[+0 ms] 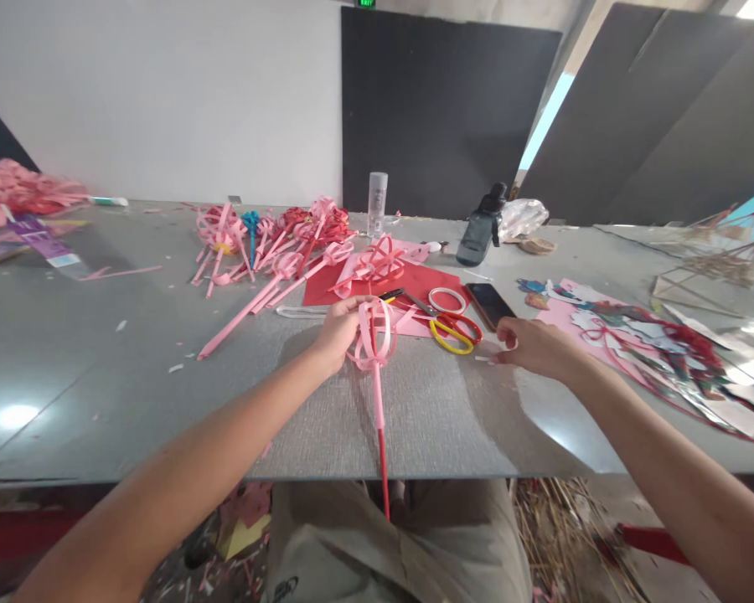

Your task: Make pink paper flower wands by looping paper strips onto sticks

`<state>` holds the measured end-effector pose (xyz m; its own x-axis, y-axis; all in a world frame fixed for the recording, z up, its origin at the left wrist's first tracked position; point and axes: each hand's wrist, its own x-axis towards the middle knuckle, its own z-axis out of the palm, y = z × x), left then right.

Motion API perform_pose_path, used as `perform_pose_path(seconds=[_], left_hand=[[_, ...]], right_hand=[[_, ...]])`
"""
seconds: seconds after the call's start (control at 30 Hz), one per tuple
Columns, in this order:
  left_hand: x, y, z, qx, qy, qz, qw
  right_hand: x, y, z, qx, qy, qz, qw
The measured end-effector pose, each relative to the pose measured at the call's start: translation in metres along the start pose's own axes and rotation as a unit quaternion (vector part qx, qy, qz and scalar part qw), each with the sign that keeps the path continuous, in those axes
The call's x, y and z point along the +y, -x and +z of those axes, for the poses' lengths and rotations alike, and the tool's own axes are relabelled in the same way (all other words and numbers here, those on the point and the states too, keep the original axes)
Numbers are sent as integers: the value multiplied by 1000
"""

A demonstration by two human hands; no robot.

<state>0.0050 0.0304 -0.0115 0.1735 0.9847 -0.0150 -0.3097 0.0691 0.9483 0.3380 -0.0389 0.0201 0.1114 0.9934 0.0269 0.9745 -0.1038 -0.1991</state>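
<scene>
My left hand [340,337] is closed on the top of a pink paper-strip flower [375,335]. Its loops form a round cage, with one paler strip among them. Below the loops, a pink wrapped sleeve runs into a thin red stick [382,456] that hangs past the table's front edge. My right hand [534,347] hovers low over the table at the right, thumb and fingers bent with a gap between them. Its fingertips are close to a small white strip [482,359]; whether they touch cannot be seen. Scissors with red and yellow handles [456,333] lie between my hands.
A phone [488,303], a white tape roll [447,300] and red paper [327,286] lie ahead. Finished paper flowers [282,268] pile up back left. A clear bottle [377,205] and dark bottle [476,234] stand behind. Paper cutouts [641,335] spread at right.
</scene>
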Motion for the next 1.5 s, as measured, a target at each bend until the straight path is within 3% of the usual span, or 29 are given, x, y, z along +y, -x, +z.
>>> perform_pose_path(seconds=[0.17, 0.33, 0.43, 0.57, 0.67, 0.77, 0.97, 1.13, 1.5], left_hand=[[-2, 0, 0, -7, -1, 8, 1000], [-3, 2, 0, -28, 1, 30, 999], [-4, 2, 0, -36, -6, 46, 998], [-4, 4, 0, -46, -28, 58, 997], [-5, 6, 2, -63, -46, 63, 995], [-7, 8, 3, -74, -63, 70, 993], [-9, 9, 3, -117, -145, 107, 977], [-10, 9, 3, -143, -170, 93, 971], [-11, 5, 3, -110, -226, 139, 958]], right_hand=[[-2, 11, -9, 73, 7, 21, 997], [-14, 21, -11, 128, -51, 8, 990], [-39, 20, -6, 123, -125, -52, 983], [-91, 12, 3, 109, -176, -173, 963], [-126, 0, 12, 94, -218, -221, 946], [-145, -14, 24, 61, -316, -241, 916], [-143, -35, 49, 22, -431, -235, 871], [-135, -32, 56, -17, -496, -202, 844], [-139, -15, 53, -59, -570, -115, 811]])
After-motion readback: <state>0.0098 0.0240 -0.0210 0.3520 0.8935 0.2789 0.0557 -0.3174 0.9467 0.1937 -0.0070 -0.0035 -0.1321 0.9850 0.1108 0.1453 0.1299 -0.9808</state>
